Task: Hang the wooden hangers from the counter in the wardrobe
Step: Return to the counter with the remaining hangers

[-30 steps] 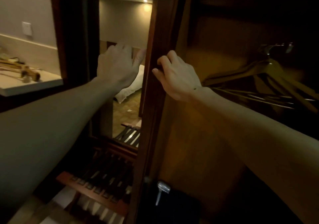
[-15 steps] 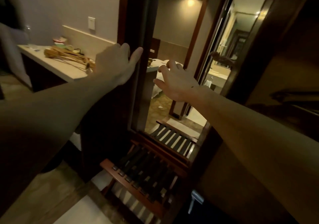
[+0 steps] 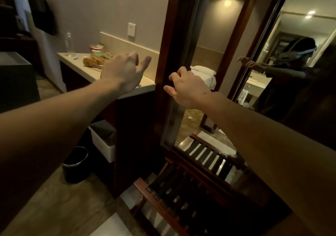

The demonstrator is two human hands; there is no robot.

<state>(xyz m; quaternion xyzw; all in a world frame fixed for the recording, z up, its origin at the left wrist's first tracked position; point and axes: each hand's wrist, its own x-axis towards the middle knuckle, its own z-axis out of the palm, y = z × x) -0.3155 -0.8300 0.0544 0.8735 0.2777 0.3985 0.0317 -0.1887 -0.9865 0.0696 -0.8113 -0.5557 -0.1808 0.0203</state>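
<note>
Wooden hangers (image 3: 94, 61) lie in a pile on the pale counter (image 3: 83, 68) at the left. My left hand (image 3: 125, 72) reaches out over the counter's near end, fingers loose and thumb out, holding nothing. My right hand (image 3: 185, 88) hovers in front of the dark wooden wardrobe door frame (image 3: 174, 35) with a mirror, fingers loosely curled and empty. The inside of the wardrobe is out of view.
A water bottle (image 3: 69, 45) and small boxes (image 3: 96, 49) stand on the counter. Below it sit a white bin (image 3: 103, 141) and a black bucket (image 3: 76, 163). A slatted luggage rack (image 3: 174, 195) stands at the mirror's foot. The mirror shows a person's reflection (image 3: 283, 75).
The view has swung left from the wardrobe interior to the counter. Both hands have come off the door edge; my left hand now reaches over the counter.
</note>
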